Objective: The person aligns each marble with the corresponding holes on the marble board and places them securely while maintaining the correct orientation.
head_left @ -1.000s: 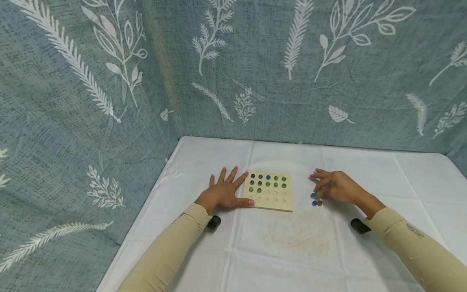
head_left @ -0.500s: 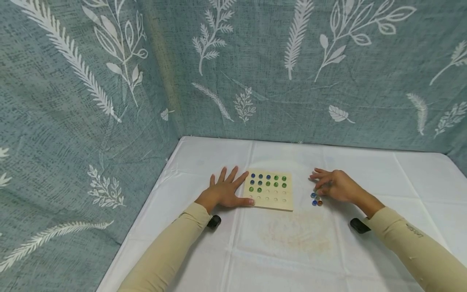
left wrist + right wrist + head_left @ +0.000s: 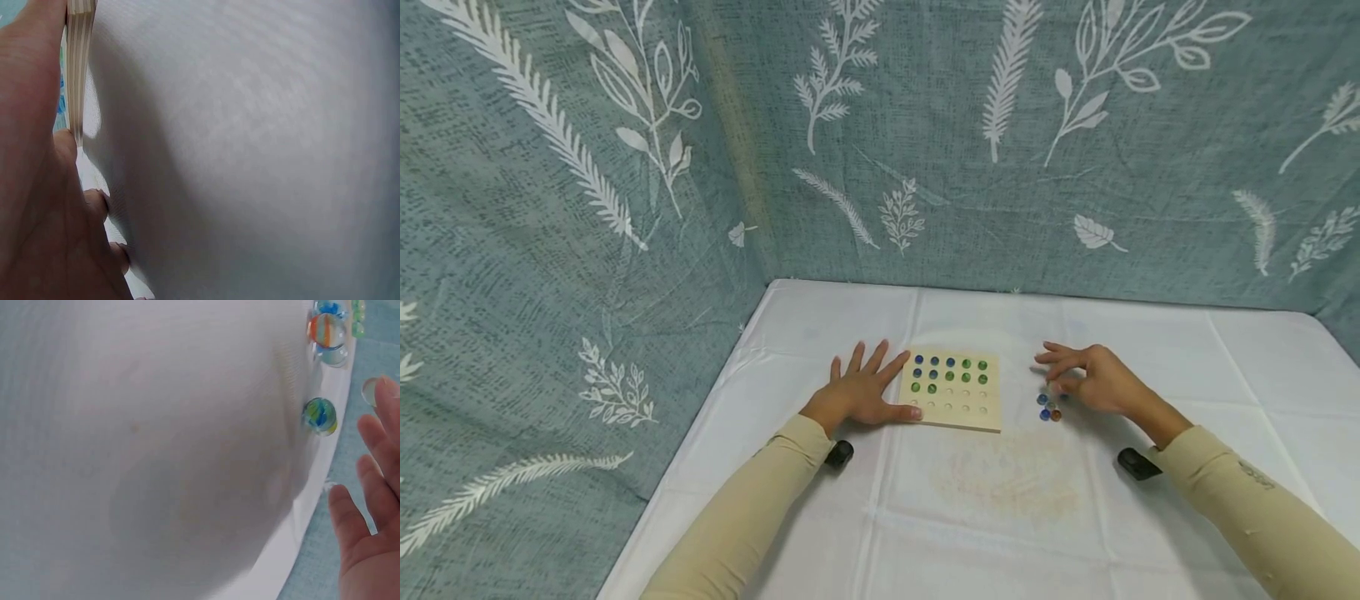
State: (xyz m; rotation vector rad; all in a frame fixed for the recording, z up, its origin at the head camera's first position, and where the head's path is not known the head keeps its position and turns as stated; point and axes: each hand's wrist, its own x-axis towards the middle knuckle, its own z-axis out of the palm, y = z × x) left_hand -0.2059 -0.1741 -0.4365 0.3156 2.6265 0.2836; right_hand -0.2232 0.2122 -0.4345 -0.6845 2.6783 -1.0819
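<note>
Marbles and wooden board, catalogued left to right.

Left hand (image 3: 861,396): lies flat on the white tablecloth (image 3: 1000,517), fingers spread straight, thumb tip and index finger touching the left edge of the board; it holds nothing.

Wooden board (image 3: 953,389): square, pale, lying flat near the middle of the table, with a grid of round holes. Top row holds 3 blue marbles (image 3: 934,361) then 2 green marbles (image 3: 973,364). Second row holds 5, blue at the left and green after it. Third row holds 2 green marbles at its left end. Remaining holes, the rest of row 3 and the rows nearer the person, stand unfilled.

Loose marbles (image 3: 1049,408): a small cluster on the cloth just right of the board, blue and orange among them; exact count cannot be told.

Right hand (image 3: 1086,379): hovers just above and behind the cluster, fingers curled inward with thumb and fingertips close together; whether they pinch a marble cannot be told from these views.

Progress, as judged: roughly half the board is filled; the lower holes and the loose cluster remain.
</note>
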